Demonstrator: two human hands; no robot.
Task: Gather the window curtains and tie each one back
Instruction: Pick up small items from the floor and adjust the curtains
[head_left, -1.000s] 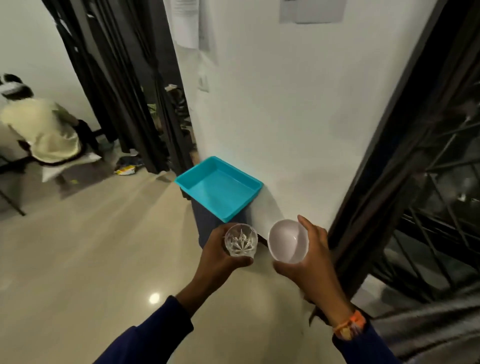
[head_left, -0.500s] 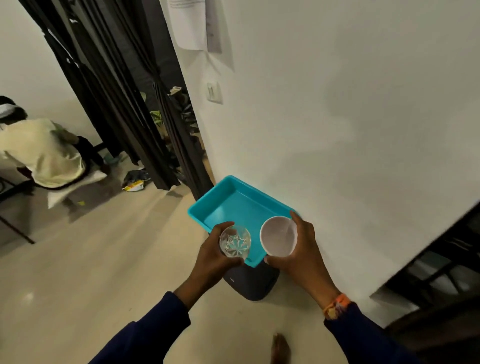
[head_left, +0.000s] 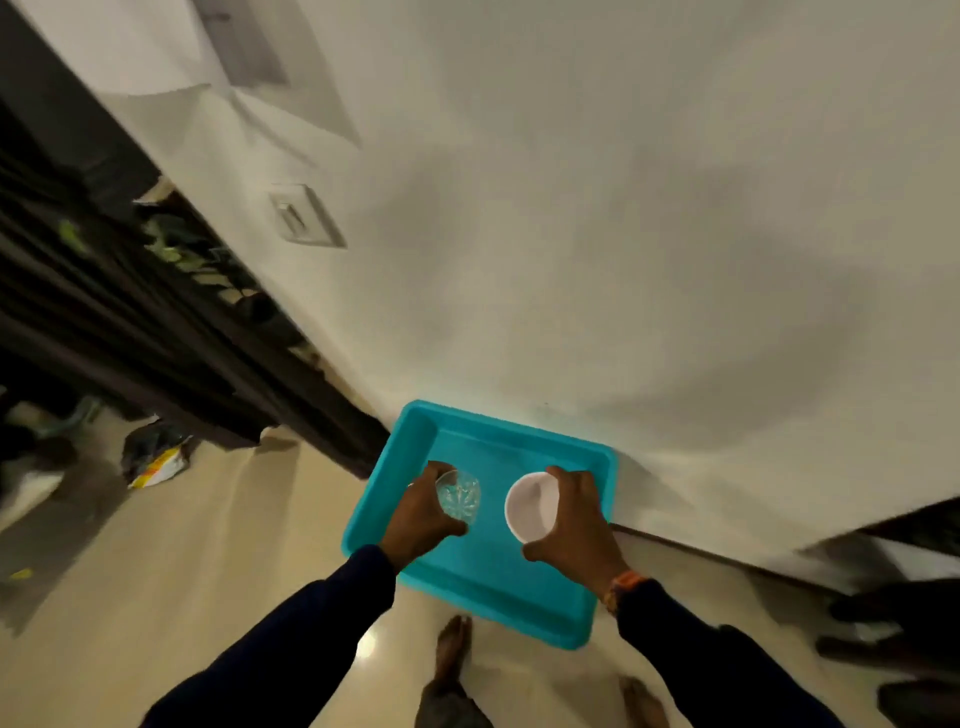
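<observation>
A: What are the hands doing?
B: The left hand (head_left: 421, 517) grips a cut-glass tumbler (head_left: 458, 496); the right hand (head_left: 574, 519) grips a white cup (head_left: 531, 506). Both are over the teal tray (head_left: 483, 577), lower centre of the frame.
A: And the curtains?
B: The dark curtains (head_left: 119, 317) hang blurred along the left edge, well apart from both hands.

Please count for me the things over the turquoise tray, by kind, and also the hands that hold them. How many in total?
Clear cut glass, held by the left hand: 1
White cup, held by the right hand: 1
Turquoise tray: 1
Hands: 2
Total: 5
</observation>
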